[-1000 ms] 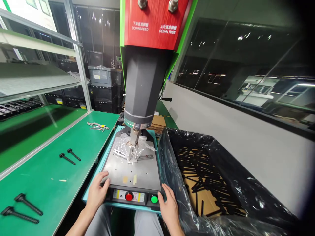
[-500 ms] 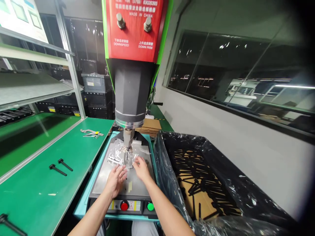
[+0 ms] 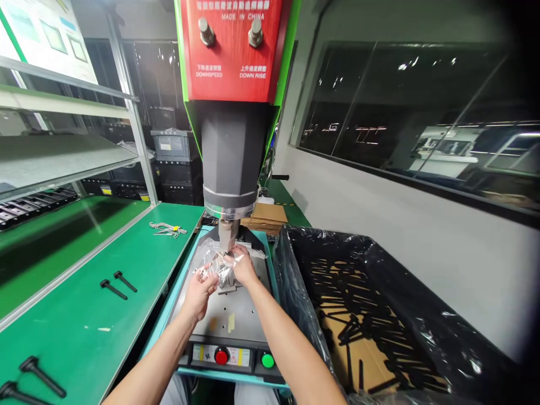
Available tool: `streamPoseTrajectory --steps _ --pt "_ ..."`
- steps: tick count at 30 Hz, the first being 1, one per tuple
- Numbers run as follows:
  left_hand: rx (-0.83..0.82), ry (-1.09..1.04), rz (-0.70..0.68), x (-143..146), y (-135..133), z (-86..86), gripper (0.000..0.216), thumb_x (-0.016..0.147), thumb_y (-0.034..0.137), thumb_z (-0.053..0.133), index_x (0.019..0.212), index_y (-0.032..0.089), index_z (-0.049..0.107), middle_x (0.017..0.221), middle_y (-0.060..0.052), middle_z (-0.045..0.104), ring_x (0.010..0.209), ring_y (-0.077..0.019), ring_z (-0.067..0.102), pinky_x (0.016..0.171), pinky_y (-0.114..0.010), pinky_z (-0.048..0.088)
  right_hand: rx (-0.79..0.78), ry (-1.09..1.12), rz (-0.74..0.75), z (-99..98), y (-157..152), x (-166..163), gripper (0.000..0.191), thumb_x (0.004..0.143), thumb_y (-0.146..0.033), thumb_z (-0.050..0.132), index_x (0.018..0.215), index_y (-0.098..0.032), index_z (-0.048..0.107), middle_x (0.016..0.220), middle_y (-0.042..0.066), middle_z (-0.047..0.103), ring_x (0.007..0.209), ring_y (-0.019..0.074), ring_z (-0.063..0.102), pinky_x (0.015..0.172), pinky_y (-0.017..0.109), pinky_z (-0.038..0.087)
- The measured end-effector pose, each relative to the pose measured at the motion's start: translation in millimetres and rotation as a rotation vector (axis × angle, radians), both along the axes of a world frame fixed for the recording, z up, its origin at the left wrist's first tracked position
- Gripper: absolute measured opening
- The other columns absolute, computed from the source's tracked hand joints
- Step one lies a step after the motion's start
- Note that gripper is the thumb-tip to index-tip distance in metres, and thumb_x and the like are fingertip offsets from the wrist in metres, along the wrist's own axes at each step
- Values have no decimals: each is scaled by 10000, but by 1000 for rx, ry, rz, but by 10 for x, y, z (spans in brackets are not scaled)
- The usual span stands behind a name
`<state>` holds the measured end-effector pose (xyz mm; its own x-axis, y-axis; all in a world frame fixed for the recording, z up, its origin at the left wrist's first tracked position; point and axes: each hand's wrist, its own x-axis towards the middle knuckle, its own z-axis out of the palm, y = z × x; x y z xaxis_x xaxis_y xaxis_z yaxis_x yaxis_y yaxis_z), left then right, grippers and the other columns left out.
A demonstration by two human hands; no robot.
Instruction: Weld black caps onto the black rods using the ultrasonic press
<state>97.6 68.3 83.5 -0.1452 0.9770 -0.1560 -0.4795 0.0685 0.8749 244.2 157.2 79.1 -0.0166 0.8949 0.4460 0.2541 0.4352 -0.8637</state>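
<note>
A crumpled clear plastic bag with small shiny pieces in it lies on the metal plate of a press machine, just under its metal horn. My left hand is closed, thumb and fingers pinching the near left edge of the bag. My right hand is at the bag's right side, close against the horn, with its fingers bent onto the plastic; the fingertips are partly hidden. Below the hands a small metal fixture stands on the plate.
Right of the machine stands a box lined with black plastic, holding many black bolt-like parts. Similar black bolts and pliers lie on the green table at left. Red and green buttons face me.
Both hands have moved up and forward onto the plastic bag, and the left hand has closed on its edge. The bag is lifted and bunched toward the horn. The view has shifted slightly.
</note>
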Motion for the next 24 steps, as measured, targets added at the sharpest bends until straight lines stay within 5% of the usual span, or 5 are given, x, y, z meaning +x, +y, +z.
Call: streamPoseTrajectory --steps 3,7,12,19,24 --pt "9 24 9 -28 19 -25 683 557 311 865 1152 190 553 774 9 628 633 -117 602 619 -240 473 -44 58 -9 -46 -285 109 231 706 -369 728 840 -194 663 1053 84 608 1056 262 556 942 403 441" --pt "-57 141 -149 -89 -51 -155 632 568 334 865 1099 169 566 728 19 615 611 -102 600 585 -207 457 -183 191 120 -279 -943 301 332 699 -454 749 855 -201 600 824 26 625 750 197 578 653 311 486" --pt "-238 306 -332 -277 -390 -302 585 649 453 816 1097 137 611 984 -114 688 786 -179 677 684 -274 518 -353 638 317 -305 -1596 354 480 593 -487 875 832 -220 556 727 -15 602 627 148 519 568 261 433" --pt "-50 261 -665 -436 -1159 -94 447 710 393 792 1080 162 696 1005 -136 718 836 -227 680 682 -300 519 -433 751 365 -23 -1701 36 531 556 -514 897 829 -216 553 720 -17 606 622 141 538 579 262 439" --pt "60 349 -547 -481 -1405 -46 191 753 348 736 820 176 686 765 -71 697 693 -201 651 616 -285 495 -450 578 421 -20 -1642 -264 454 620 -475 865 852 -206 582 766 -11 593 661 151 556 610 282 486"
